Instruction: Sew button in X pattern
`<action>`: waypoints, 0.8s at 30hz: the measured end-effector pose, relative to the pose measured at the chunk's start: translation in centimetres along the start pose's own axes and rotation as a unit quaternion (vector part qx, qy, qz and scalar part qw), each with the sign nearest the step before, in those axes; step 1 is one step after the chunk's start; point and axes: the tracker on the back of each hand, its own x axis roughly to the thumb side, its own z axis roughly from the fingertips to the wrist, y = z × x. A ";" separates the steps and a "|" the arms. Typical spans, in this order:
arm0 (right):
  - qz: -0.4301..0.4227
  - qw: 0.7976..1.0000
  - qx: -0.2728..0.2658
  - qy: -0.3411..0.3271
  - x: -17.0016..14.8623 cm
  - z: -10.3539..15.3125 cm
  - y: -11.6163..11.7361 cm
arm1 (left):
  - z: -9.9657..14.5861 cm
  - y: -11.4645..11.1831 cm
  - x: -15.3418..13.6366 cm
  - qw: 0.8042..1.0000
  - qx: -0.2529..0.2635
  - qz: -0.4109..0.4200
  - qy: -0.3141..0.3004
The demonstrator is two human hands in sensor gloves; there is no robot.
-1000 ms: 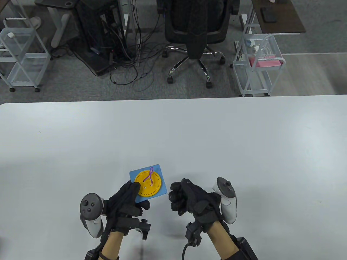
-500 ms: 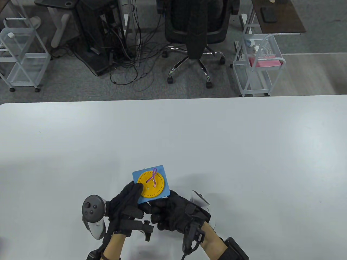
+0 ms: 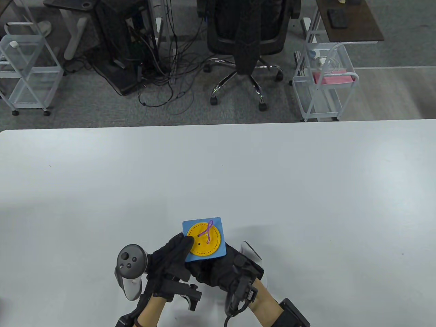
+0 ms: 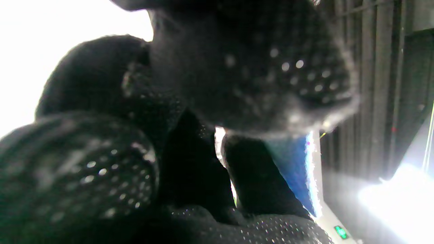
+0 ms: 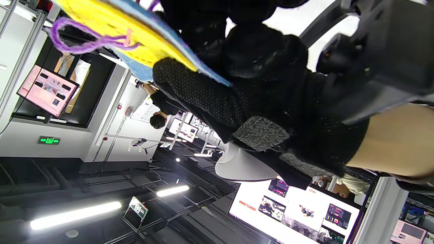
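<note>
A blue square pad (image 3: 219, 251) carries a round yellow felt button (image 3: 208, 246) with a purple thread (image 3: 206, 231) looped through its holes. My left hand (image 3: 184, 248) grips the pad's left corner, thumb on the button's edge, and holds it above the table. My right hand (image 3: 223, 270) is turned over below the pad, its fingers hidden under it. In the right wrist view the button (image 5: 112, 23), thread (image 5: 76, 37) and pad (image 5: 135, 69) show from the side, the left thumb on top. The left wrist view shows dark glove fingers (image 4: 244, 67) and the pad's edge (image 4: 293, 169).
The white table (image 3: 272, 177) stretches out behind and to both sides of the hands. Beyond its far edge stand an office chair (image 3: 250, 41), wire carts (image 3: 323, 85) and cables on the floor.
The right hand turned over and went under the pad from the right. The left hand carried the pad a little to the right and nearer.
</note>
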 end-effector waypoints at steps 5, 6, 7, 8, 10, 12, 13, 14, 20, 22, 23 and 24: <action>-0.013 1.000 -0.009 -0.003 0.2 0.1 -0.6 | 0.0 -0.5 0.0 1.000 -0.014 -0.008 0.001; -0.011 1.000 -0.010 -0.002 0.2 0.2 -0.7 | 0.0 -0.6 0.0 1.000 -0.017 -0.010 0.000; -0.013 1.000 -0.012 -0.003 0.2 0.2 -0.8 | 0.0 -0.6 0.0 1.000 -0.019 -0.012 0.000; -0.013 1.000 -0.014 -0.003 0.2 0.2 -0.9 | 0.0 -0.7 0.0 1.000 -0.019 -0.012 -0.001; -0.016 1.000 -0.016 -0.004 0.2 0.2 -1.0 | 0.0 -0.7 0.0 1.000 -0.019 -0.010 -0.001; -0.017 1.000 -0.021 -0.008 0.2 0.2 -1.0 | 0.0 -0.7 0.0 1.000 -0.018 -0.008 -0.001; -0.016 1.000 -0.023 -0.010 0.3 0.3 -1.1 | 0.0 -0.6 0.0 1.000 -0.016 -0.006 -0.001; -0.015 1.000 -0.024 -0.011 0.3 0.3 -1.1 | 0.0 -0.6 0.0 1.000 -0.015 -0.004 -0.001; -0.006 0.999 -0.043 -0.023 0.9 0.8 -1.5 | -0.1 -0.1 -0.2 1.000 -0.007 0.020 0.006; 0.002 0.998 -0.055 -0.025 1.0 0.9 -1.7 | -0.1 0.0 -0.3 1.000 -0.007 0.024 0.007; 0.010 0.997 -0.065 -0.030 1.2 1.0 -1.9 | -0.1 0.0 -0.3 1.000 -0.006 0.027 0.008; 0.018 0.996 -0.075 -0.033 1.3 1.1 -2.1 | -0.1 0.1 -0.4 0.999 -0.007 0.031 0.006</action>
